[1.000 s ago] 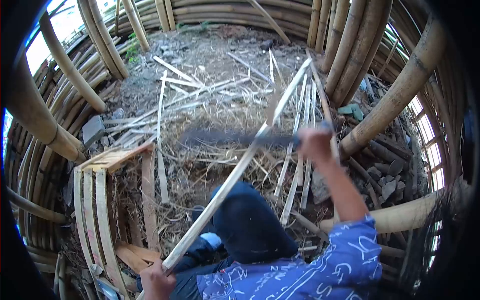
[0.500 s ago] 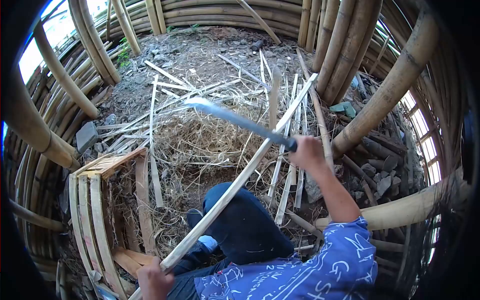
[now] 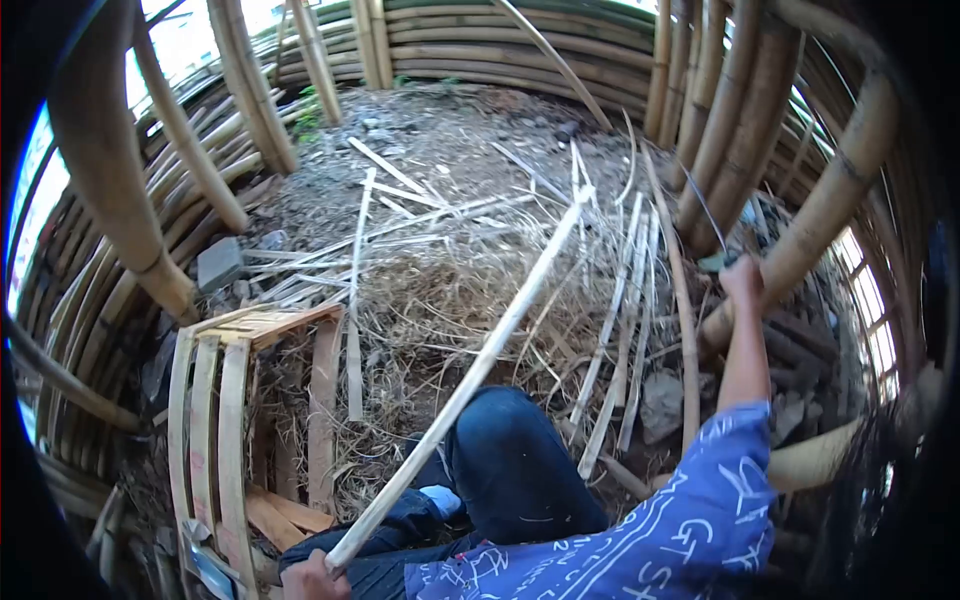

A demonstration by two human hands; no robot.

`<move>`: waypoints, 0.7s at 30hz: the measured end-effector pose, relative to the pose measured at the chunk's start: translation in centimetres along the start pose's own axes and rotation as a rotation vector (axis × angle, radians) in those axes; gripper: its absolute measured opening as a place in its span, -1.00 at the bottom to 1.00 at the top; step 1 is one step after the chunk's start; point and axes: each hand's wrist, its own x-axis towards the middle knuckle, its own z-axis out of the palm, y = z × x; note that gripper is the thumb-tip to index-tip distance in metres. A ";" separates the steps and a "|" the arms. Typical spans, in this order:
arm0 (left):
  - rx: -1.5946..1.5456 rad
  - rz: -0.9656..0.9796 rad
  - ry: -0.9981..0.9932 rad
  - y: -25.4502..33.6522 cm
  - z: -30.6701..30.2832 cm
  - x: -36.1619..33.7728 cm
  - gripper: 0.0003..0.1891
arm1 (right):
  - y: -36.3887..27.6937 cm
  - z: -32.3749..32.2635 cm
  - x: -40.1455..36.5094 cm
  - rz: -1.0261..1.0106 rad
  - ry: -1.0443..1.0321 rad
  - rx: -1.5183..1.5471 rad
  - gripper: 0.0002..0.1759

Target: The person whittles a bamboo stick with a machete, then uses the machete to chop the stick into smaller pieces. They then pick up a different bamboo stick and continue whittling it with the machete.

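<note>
Near the bottom edge my left hand (image 3: 316,578) is closed around the lower end of a long pale bamboo strip (image 3: 465,385). The strip slants up and to the right, over my bent knee (image 3: 510,440), to a tip above the litter of shavings. Out at the right, arm stretched, my right hand (image 3: 741,278) grips a machete by its handle. Its thin-looking blade (image 3: 704,205) points up and left, seen nearly edge-on and apart from the strip. A curved sliver (image 3: 630,160) shows beyond the strip's far tip.
A wooden slatted crate (image 3: 205,420) stands at the left. Curly bamboo shavings (image 3: 440,300) and several cut strips (image 3: 612,330) cover the ground ahead. A grey block (image 3: 220,264) lies left. Thick bamboo poles (image 3: 820,215) lean in on both sides, close to my right arm.
The machete has left the strip, swinging right and away with my right hand. A sliver that stood by the blade is no longer there. My left hand still holds the strip; the view has shifted.
</note>
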 end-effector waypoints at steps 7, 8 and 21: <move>-0.268 -0.170 0.093 4.0 -3.1 4.9 -0.70 | -2.7 7.3 -11.9 -0.149 -0.414 0.630 -0.88; -0.322 -0.149 0.092 4.3 -2.9 5.5 -0.68 | -4.6 7.3 -14.8 -0.120 -0.480 0.757 -0.91; -0.547 0.115 0.120 14.8 0.0 14.2 -0.54 | -25.5 -1.1 -24.6 -0.484 -0.734 1.057 -0.75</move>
